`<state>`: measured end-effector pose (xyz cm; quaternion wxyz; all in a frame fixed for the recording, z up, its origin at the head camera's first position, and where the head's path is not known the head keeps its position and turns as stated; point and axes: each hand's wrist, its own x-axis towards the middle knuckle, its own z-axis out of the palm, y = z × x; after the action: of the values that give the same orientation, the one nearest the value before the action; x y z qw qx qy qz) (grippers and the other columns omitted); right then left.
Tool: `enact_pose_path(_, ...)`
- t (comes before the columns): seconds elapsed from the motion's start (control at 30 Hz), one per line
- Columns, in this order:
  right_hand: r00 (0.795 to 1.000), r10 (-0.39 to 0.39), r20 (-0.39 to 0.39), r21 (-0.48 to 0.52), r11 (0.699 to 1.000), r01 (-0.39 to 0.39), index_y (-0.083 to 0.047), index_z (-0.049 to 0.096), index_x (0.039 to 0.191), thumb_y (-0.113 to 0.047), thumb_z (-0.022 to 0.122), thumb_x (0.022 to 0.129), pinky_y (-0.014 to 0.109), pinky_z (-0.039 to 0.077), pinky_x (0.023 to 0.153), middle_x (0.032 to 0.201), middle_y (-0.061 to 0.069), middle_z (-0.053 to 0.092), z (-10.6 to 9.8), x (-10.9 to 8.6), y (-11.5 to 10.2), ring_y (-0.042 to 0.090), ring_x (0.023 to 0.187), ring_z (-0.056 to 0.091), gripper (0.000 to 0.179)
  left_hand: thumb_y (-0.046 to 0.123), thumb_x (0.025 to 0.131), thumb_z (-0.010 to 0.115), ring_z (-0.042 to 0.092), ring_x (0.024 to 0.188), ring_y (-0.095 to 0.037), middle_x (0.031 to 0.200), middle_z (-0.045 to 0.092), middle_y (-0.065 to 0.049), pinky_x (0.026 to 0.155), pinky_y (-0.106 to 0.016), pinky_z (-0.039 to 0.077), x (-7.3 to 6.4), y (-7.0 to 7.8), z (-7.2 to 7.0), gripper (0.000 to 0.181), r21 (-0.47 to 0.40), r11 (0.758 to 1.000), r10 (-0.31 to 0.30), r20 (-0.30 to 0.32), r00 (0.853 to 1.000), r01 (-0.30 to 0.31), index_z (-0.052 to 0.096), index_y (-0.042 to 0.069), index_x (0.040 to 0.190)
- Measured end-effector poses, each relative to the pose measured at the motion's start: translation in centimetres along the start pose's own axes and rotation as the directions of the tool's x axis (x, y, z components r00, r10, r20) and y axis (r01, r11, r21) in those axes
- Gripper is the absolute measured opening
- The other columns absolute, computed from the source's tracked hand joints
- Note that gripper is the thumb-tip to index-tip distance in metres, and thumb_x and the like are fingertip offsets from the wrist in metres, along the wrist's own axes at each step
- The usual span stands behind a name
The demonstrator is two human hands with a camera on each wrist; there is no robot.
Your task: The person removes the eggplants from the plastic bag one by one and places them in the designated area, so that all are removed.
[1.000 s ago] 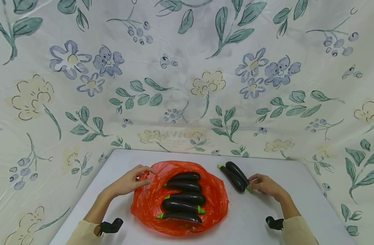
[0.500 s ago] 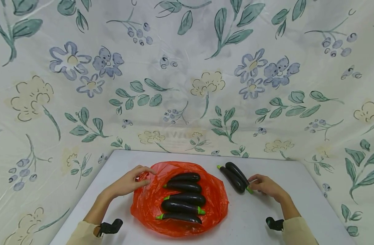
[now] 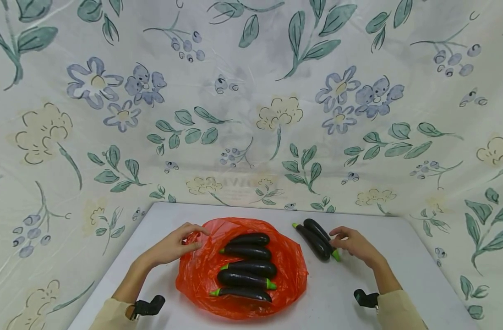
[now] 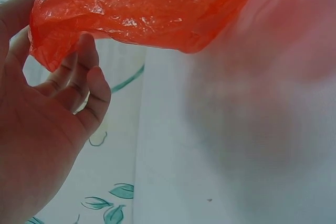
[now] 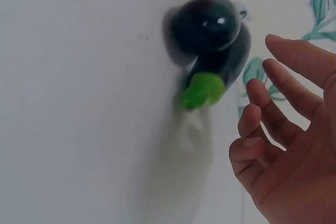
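A red plastic bag lies spread wide on the table, with several dark eggplants in it. My left hand holds the bag's left rim; in the left wrist view the red film runs between the thumb and curled fingers. Two more eggplants lie side by side right of the bag: one with its green cap pointing away, the other with its green cap towards me. Beside this near cap is my right hand, its fingers loosely bent and holding nothing in the right wrist view.
The white table has its far edge against a hanging floral sheet. A black wrist camera is strapped to the left wrist, and another black camera to the right.
My right hand has lifted slightly and shifted left and away from me, over the near end of the two loose eggplants. The left hand and the bag look unchanged.
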<state>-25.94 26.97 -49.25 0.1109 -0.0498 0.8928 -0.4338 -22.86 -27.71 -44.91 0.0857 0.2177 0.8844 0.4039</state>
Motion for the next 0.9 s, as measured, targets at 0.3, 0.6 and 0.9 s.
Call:
enact_pose_path(0.3,0.996,-0.076,0.041,0.004,0.997,0.076,-0.006,0.062,0.125,-0.028,0.069,0.094,0.038,0.050,0.079,0.104,0.006,0.062,0.8,0.7,-3.3,0.022,0.095,0.059,0.038,0.026,0.097,0.067,0.049,0.118,-0.033,0.128,0.053,-0.012,0.090,-0.046,0.056,0.4,-0.2,-0.2,0.032,-0.012,1.000,-0.001,0.007,1.000,0.001,0.063,0.024,0.128)
enact_pose_path(0.6,0.979,-0.172,0.110,0.018,0.985,0.171,-0.004,0.063,0.120,-0.024,0.071,0.093,0.036,0.046,0.075,0.096,0.007,0.059,2.3,0.9,-6.9,0.024,0.090,0.055,0.035,0.025,0.096,0.068,0.048,0.120,-0.034,0.129,0.053,-0.012,0.089,-0.045,0.057,0.7,-0.4,-0.3,0.033,-0.024,1.000,-0.006,0.013,1.000,0.006,0.063,0.023,0.129)
enact_pose_path(0.9,0.947,-0.247,0.205,-0.011,0.967,0.254,-0.014,0.067,0.117,-0.025,0.072,0.091,0.034,0.049,0.070,0.100,0.004,0.060,4.3,0.7,-9.9,0.023,0.088,0.055,0.028,0.026,0.096,0.068,0.048,0.116,-0.031,0.125,0.053,-0.010,0.087,-0.039,0.056,0.9,-0.4,-0.3,0.033,-0.031,0.999,-0.014,0.028,1.000,0.014,0.063,0.023,0.129)
